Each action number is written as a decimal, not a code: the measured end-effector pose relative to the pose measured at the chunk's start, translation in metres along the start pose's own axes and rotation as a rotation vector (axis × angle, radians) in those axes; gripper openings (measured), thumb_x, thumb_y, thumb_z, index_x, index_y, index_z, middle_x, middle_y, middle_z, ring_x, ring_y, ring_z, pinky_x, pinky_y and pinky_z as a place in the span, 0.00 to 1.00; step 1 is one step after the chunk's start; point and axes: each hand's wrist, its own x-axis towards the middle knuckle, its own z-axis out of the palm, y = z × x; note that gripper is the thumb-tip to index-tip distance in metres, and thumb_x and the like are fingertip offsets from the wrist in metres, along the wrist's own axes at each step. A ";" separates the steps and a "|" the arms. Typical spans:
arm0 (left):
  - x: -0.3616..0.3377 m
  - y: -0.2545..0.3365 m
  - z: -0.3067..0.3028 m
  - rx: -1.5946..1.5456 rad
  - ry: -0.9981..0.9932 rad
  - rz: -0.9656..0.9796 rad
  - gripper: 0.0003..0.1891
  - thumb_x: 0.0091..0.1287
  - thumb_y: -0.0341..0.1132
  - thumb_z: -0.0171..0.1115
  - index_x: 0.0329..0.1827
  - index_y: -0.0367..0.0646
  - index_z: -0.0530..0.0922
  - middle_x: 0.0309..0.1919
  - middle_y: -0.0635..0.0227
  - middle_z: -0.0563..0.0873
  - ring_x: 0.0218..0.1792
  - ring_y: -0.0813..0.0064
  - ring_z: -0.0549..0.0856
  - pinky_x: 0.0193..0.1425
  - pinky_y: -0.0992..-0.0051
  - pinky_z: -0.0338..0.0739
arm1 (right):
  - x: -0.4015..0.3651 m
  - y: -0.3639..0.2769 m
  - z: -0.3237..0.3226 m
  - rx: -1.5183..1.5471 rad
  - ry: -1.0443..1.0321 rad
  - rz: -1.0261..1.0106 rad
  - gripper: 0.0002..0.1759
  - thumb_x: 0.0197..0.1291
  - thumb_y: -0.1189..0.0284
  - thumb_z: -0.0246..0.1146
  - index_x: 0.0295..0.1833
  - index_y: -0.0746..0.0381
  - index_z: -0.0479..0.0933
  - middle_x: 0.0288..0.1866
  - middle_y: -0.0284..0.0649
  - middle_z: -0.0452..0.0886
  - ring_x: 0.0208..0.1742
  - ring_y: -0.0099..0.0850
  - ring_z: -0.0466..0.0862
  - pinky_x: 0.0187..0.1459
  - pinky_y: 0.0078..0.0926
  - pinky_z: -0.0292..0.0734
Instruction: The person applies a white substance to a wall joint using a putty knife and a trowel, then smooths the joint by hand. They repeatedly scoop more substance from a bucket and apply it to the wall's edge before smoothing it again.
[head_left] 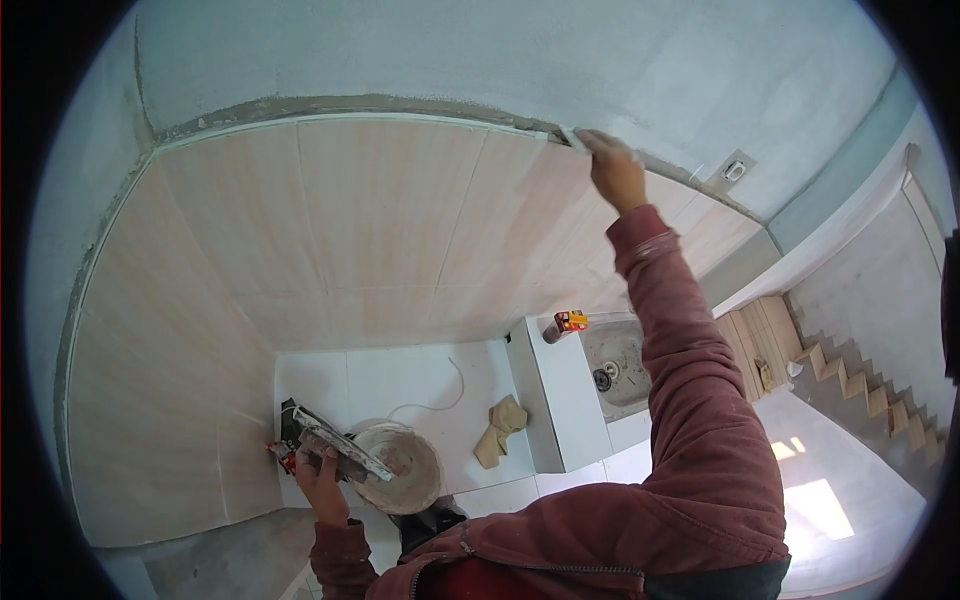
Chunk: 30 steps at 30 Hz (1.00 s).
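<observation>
My right hand (617, 170) is raised to the top edge of the tiled wall, its fingers closed on a small pale flat blade that looks like a putty knife (573, 139). The blade meets the seam where the beige wall tiles (380, 205) end below the grey plaster strip (340, 104). Lower left, my left hand (320, 485) grips a plastering trowel (345, 450) with white paste along its blade. Under that trowel stands a round, plaster-stained bucket (405, 470); the trowel hides part of its rim.
A white counter (545, 395) with a dirty sink (622, 365) juts out at centre right, a red-yellow box (568, 323) on it. A tan cloth (500, 430) and a thin cord (455, 385) lie on white tiles. A wall socket (735, 171) sits at upper right, stairs (870, 395) beyond.
</observation>
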 end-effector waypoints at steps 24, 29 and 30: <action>0.001 -0.003 0.007 -0.019 -0.040 -0.027 0.13 0.60 0.30 0.60 0.46 0.37 0.70 0.40 0.69 0.76 0.40 0.80 0.75 0.46 0.81 0.71 | 0.003 -0.034 0.010 0.034 -0.028 -0.095 0.21 0.52 0.81 0.50 0.50 0.52 0.77 0.47 0.38 0.79 0.44 0.42 0.79 0.44 0.39 0.74; -0.003 0.007 0.010 -0.048 -0.032 -0.018 0.13 0.60 0.30 0.60 0.46 0.38 0.70 0.39 0.70 0.76 0.39 0.81 0.75 0.45 0.81 0.72 | 0.016 -0.045 -0.016 0.092 -0.263 -0.016 0.23 0.50 0.82 0.51 0.53 0.54 0.75 0.49 0.38 0.77 0.47 0.39 0.77 0.46 0.38 0.72; -0.004 0.009 0.012 -0.055 -0.019 -0.011 0.13 0.60 0.30 0.60 0.46 0.38 0.70 0.39 0.70 0.76 0.38 0.81 0.75 0.44 0.81 0.72 | 0.016 -0.050 -0.008 0.089 -0.262 -0.019 0.23 0.50 0.82 0.51 0.53 0.54 0.75 0.49 0.38 0.77 0.47 0.39 0.77 0.46 0.38 0.72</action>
